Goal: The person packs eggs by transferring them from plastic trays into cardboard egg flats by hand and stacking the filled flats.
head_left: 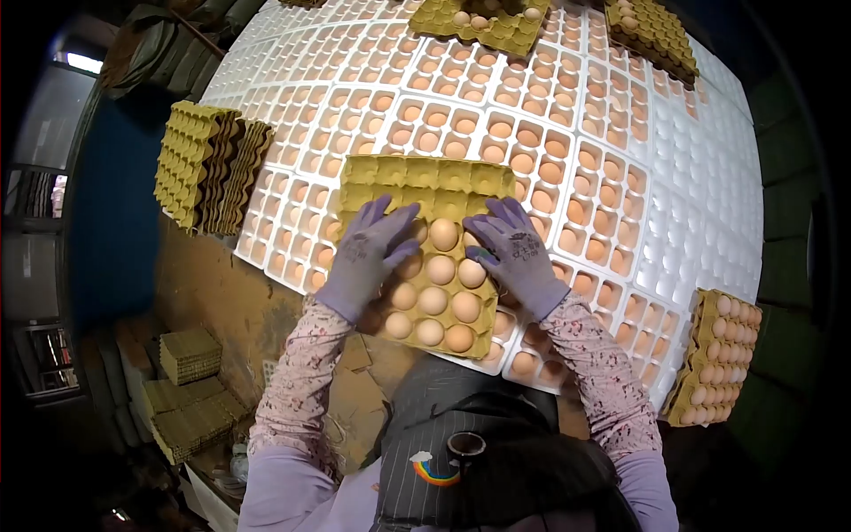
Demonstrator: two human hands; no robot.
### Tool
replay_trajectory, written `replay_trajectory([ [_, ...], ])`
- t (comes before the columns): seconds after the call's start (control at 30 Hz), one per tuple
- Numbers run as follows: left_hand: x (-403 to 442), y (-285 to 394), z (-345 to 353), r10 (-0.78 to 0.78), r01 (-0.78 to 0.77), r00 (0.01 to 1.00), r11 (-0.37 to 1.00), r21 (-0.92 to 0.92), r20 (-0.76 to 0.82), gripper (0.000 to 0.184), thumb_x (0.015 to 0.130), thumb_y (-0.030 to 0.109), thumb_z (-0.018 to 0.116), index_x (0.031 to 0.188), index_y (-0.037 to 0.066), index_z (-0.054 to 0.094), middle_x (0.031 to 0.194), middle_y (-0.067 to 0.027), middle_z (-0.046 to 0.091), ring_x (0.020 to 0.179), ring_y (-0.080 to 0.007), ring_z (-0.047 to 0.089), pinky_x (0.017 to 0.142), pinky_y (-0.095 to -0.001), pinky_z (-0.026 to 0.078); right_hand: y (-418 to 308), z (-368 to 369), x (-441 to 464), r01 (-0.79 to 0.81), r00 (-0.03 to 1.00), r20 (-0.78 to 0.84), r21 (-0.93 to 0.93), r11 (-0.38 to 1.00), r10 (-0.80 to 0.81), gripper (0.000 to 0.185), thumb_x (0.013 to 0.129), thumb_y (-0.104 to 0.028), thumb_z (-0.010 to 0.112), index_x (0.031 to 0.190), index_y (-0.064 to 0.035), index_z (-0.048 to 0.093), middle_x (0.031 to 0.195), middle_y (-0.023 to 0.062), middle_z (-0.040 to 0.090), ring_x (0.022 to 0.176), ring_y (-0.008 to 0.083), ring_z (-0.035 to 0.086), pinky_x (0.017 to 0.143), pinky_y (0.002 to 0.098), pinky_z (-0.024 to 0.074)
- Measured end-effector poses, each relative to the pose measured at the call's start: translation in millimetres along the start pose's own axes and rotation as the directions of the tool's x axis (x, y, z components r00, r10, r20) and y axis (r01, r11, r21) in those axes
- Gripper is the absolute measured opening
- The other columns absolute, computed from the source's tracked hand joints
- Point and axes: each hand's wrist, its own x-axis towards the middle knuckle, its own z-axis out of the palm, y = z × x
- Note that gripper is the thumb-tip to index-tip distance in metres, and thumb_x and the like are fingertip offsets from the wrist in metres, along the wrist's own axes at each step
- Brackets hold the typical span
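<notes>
A yellow pulp egg tray (pixel 425 191) lies in front of me, its far rows without eggs and its nearer rows holding several brown eggs (pixel 433 301). My left hand (pixel 362 257), in a purple-grey glove, is at the tray's left side, with fingers and thumb curved around an egg partly hidden by them. On the opposite side, my right hand (pixel 514 253), gloved alike, curls its fingers and thumb about another partly covered egg. Both eggs still appear to be at tray level. Under the tray are white foam egg trays (pixel 565 199) with eggs in their cells.
Stacked pulp trays (pixel 208 168) stand at the left edge. A stack of egg-filled trays (pixel 716 355) is at the right, with more egg-bearing trays (pixel 483 22) at the back. White foam (pixel 700 195) without visible eggs covers the right side. Folded cardboard-like stacks (pixel 191 399) sit lower left.
</notes>
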Motion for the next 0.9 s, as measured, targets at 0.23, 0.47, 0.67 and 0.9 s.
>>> replay_trajectory([
  [0.23,16.7,-44.0,-11.6,-0.074,0.299,0.951,0.481,-0.824,0.301,0.047,0.097,0.017,0.066,0.141,0.006,0.056,0.129,-0.0127,0.064,0.123,-0.0275,0.060,0.102,-0.0380,0.050,-32.8,-32.7,52.0,-0.458,0.876,0.183,0.601,0.655,0.446,0.028,0.094,-0.030,0.061,0.102,-0.0043,0.070,0.106,0.0116,0.061,0.091,0.0245,0.064,0.079,0.0367,0.0498],
  [0.47,-24.3,-115.6,-39.0,-0.201,0.281,0.957,0.815,-0.507,0.208,0.038,0.089,0.033,0.075,0.112,0.004,0.069,0.118,-0.0116,0.061,0.091,-0.0240,0.067,0.080,-0.0346,0.055,-49.9,-37.9,66.5,-0.262,0.842,0.442,-0.166,0.951,0.309,0.041,0.092,-0.038,0.064,0.119,-0.0068,0.063,0.115,0.0120,0.062,0.090,0.0272,0.065,0.080,0.0383,0.0537],
  [0.67,-37.5,-104.8,-38.5,-0.147,0.214,0.950,0.949,-0.230,0.275,0.045,0.084,0.026,0.079,0.122,0.006,0.066,0.124,-0.0114,0.060,0.100,-0.0259,0.065,0.084,-0.0363,0.054,-34.4,-47.9,2.8,-0.451,0.892,0.238,0.479,0.753,0.383,0.045,0.086,-0.039,0.074,0.122,-0.0134,0.063,0.140,0.0117,0.052,0.091,0.0208,0.066,0.084,0.0323,0.0553],
  [0.9,-18.9,-78.7,-37.4,0.054,-0.013,0.983,0.973,-0.229,0.175,0.040,0.087,0.022,0.074,0.126,0.020,0.066,0.143,-0.0132,0.048,0.114,-0.0300,0.061,0.092,-0.0399,0.054,-63.7,-37.6,-14.4,-0.444,0.892,0.141,0.088,0.892,0.430,0.049,0.089,-0.036,0.075,0.131,-0.0140,0.062,0.143,0.0095,0.053,0.113,0.0217,0.062,0.089,0.0350,0.0546],
])
